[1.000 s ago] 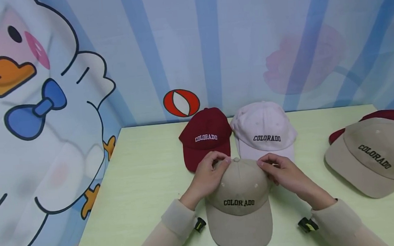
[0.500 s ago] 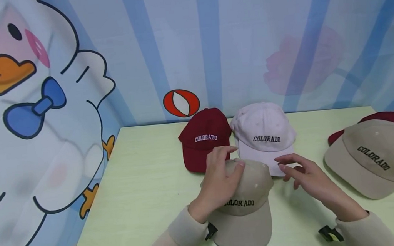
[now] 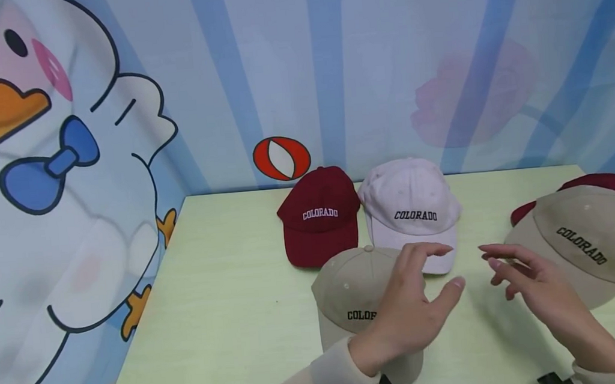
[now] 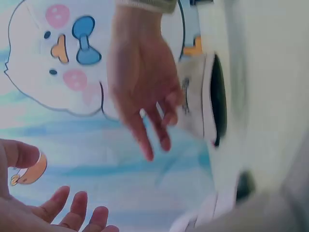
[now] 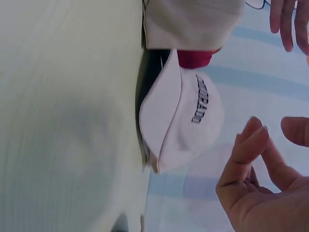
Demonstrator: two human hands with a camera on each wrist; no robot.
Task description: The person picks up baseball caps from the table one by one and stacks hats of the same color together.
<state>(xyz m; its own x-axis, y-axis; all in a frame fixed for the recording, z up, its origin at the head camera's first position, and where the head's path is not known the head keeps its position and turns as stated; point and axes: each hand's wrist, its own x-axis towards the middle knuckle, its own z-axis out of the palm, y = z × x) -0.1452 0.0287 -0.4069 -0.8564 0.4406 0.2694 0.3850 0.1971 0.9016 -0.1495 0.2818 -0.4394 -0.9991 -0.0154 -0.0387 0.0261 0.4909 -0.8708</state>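
Observation:
Over the right part of a beige cap (image 3: 342,286) my left hand (image 3: 409,310) hangs in the air, thumb and fingers spread, holding nothing. The cap lies on the table, brim toward me, partly covered by that hand in the head view. Farther right my right hand (image 3: 543,288) hovers empty with loosely bent fingers, in front of a second beige cap (image 3: 593,242). That cap rests on a dark red one (image 3: 610,179). In the right wrist view the right hand (image 5: 270,193) has its thumb apart from its fingers.
Behind the nearer beige cap stand a dark red cap (image 3: 320,221) and a white cap (image 3: 411,202), side by side. All the front lettering in sight reads COLORADO. A pale green table (image 3: 229,294) meets a printed cloth backdrop (image 3: 384,59) at its back edge.
Both hands have let go of the nearer beige cap and moved right. The left hand passed across its crown; the right hand now hovers near the right-hand caps. The caps stay put.

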